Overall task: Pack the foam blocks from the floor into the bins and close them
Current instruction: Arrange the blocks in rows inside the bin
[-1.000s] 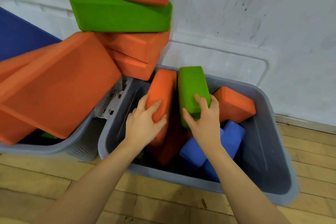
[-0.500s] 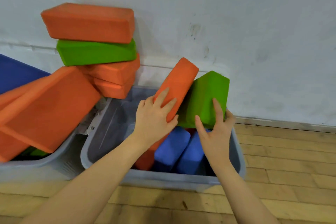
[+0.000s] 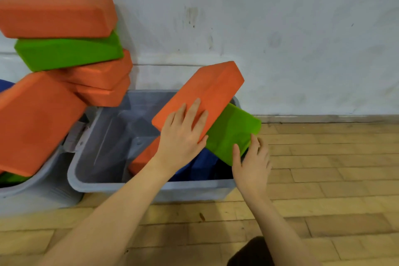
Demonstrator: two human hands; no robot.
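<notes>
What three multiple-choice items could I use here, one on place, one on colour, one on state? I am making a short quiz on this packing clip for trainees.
1. Where is the green block in the right hand?
A. flat on the floor
B. over the right end of the grey bin
C. on top of the stack by the wall

2. What colour is the block under the left hand?
A. orange
B. blue
C. yellow

3. How does the left-hand bin stand?
A. lidded
B. overturned
C. open and overfilled

Answers:
1 B, the green block tilts across that bin's right rim.
2 A, the fingers lie on an orange face.
3 C, orange and green blocks pile well above its rim, with no lid on.
</notes>
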